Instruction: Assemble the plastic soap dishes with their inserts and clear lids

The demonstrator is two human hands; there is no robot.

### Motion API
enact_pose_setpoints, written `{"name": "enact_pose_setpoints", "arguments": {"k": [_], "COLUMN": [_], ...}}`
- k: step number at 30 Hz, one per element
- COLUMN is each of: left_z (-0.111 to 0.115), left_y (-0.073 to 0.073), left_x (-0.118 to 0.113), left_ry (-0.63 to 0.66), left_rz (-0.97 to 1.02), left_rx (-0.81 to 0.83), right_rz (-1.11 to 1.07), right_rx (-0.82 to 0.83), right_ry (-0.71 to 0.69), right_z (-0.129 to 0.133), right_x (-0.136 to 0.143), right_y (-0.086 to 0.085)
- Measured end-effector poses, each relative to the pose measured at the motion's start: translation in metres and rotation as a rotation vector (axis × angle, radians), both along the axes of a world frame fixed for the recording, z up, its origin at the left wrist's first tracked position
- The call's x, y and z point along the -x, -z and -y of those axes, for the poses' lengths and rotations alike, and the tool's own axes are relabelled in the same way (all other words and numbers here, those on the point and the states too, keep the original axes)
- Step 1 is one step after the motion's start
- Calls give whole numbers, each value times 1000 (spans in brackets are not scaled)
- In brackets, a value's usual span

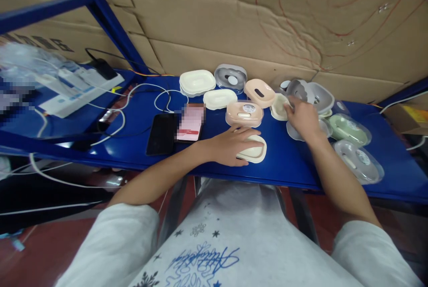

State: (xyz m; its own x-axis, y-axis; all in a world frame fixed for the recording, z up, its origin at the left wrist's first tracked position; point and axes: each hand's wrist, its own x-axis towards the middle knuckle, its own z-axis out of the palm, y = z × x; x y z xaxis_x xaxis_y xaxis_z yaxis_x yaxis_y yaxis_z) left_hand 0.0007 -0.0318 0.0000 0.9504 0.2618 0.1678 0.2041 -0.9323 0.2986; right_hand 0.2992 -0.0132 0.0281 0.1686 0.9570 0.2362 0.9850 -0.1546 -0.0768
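My left hand lies across a cream soap dish near the table's front edge, with its fingers over the top and the thumb along the near side. My right hand pinches the edge of a small cream dish piece farther back. Just behind my left hand is a peach soap dish under a clear cover with a round label. A peach lid-like piece with a dark slot lies beyond it. Grey dish parts crowd around my right hand, partly hidden by it.
Cream trays and a grey dish line the cardboard wall. Covered green and grey dishes sit at the right. Two phones, one a black phone, lie left of my hand. Cables run to a white power strip.
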Motion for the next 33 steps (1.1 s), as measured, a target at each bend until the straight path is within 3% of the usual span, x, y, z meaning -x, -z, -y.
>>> {"name": "enact_pose_setpoints", "arguments": {"k": [5,10,13,17,21,25,29,33], "left_z": [-3,1,2,2,3,2,1,1], "left_y": [-7,-18,-22,-22,-15,-1,6,3], "left_x": [4,2,2,4,2,-4,-6,-5], "left_ry": [-45,-32,-95,-157,-36,27,29,38], "left_rz": [-20,106,187,213,171,80,39,43], "left_rx": [42,253,270,185,179,70,11,15], "right_rz": [0,-55,-53,40,139,171,195,167], "right_rx": [-167,-352,-413,-385,-324,-264,-230,-218], "right_ry": [11,-120,-203,-268,-302,-345,-313,-278], "right_z": [9,22,27,26,20,11,1,-3], "right_x": [-7,-5,1,7,10,8,-4,-12], "right_y": [-16,-19,-17,-13,-4,8,19,21]}}
